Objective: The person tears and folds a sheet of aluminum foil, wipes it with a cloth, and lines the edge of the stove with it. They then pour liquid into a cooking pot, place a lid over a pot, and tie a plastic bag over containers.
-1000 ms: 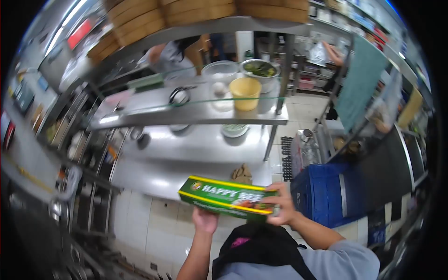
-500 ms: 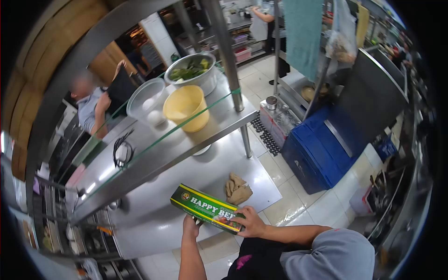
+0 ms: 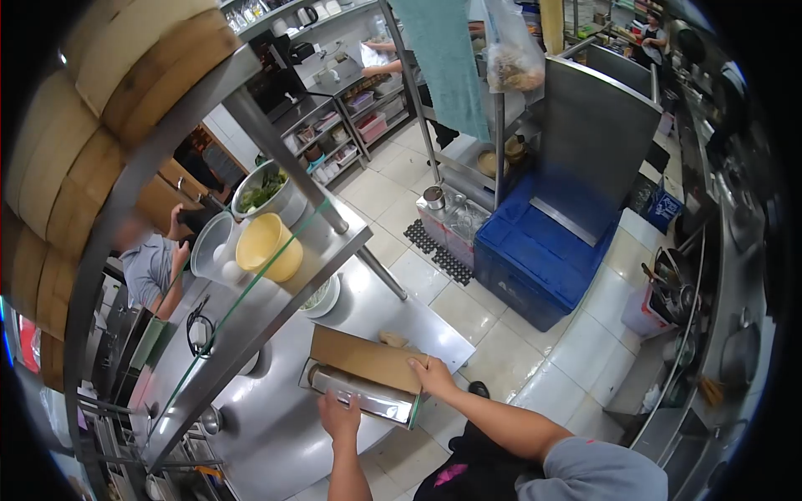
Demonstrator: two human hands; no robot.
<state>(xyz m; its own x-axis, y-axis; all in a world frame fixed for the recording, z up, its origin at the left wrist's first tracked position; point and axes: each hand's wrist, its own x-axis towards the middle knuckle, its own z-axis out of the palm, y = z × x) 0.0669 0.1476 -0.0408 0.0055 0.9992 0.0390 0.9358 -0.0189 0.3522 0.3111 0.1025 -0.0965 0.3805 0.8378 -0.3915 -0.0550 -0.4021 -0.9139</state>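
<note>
A long cardboard wrap box (image 3: 368,355) is held above the near right part of the steel table, its brown lid raised. Inside lies a shiny roll, apparently cling film (image 3: 376,402). My right hand (image 3: 433,377) grips the lid's right end, thumb and fingers closed over the edge. My left hand (image 3: 339,415) is at the box's near left side, with bent fingers against the front edge and roll; its exact hold is partly hidden. Behind the lid, only a bit of a crumpled tan lump (image 3: 393,338) shows on the table.
Across the steel table (image 3: 284,417) runs a raised shelf with a yellow tub (image 3: 269,247), a clear container (image 3: 214,245) and a metal bowl of greens (image 3: 266,194). A white bowl (image 3: 322,298) sits below. Right stands a blue bin (image 3: 535,259). A person (image 3: 150,267) is at the left.
The green printed box has been turned and its lid opened, exposing the roll. My right hand has shifted to the lid's edge, my left to the front. The view has swung right.
</note>
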